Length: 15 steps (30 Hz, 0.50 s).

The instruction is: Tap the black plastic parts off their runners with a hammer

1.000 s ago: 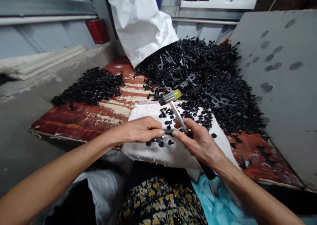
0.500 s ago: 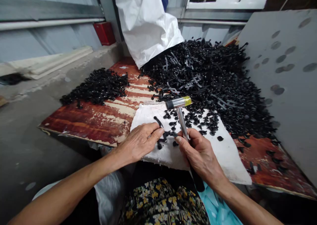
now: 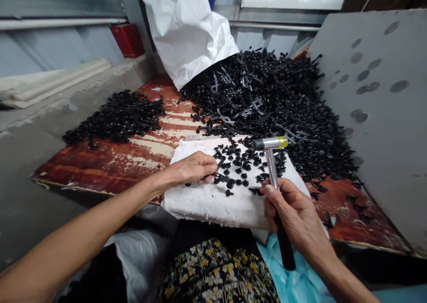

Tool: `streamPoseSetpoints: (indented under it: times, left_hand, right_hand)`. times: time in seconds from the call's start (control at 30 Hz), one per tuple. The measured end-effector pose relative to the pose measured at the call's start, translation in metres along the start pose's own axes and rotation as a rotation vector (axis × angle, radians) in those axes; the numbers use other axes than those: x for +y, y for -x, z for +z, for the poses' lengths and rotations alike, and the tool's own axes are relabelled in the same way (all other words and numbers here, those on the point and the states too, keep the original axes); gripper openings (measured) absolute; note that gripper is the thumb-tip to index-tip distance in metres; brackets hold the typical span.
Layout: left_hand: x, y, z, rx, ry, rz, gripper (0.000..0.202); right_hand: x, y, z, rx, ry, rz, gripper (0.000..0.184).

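Head view: right hand (image 3: 295,209) with mallet (image 3: 269,143), farther right

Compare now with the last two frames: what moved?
The right hand has carried the small metal-headed hammer rightward, away from the left hand. The left hand rests on the white cloth beside the loose black plastic pieces, which now lie spread wider there. The large black pile and white sack look unchanged.
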<state>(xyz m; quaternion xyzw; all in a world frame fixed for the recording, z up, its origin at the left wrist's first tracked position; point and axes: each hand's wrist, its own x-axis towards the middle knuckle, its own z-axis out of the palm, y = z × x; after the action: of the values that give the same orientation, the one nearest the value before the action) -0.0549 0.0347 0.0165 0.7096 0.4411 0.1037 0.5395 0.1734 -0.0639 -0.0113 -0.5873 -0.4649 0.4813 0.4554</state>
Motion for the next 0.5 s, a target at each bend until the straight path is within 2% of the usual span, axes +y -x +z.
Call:
streamPoseSetpoints:
  times: [0.17, 0.5]
  left_hand:
    - [0.0002, -0.0093, -0.0061, -0.066, 0.010, -0.024, 0.028]
    - [-0.0020, -0.0094, -0.0064, -0.076, 0.004, -0.039, 0.031]
  right_hand:
    - [0.0015, -0.0018, -0.0009, 0.006, -0.081, 0.040, 0.038]
    - [0.0070, -0.0026, -0.0023, 0.002, -0.075, 0.047, 0.039]
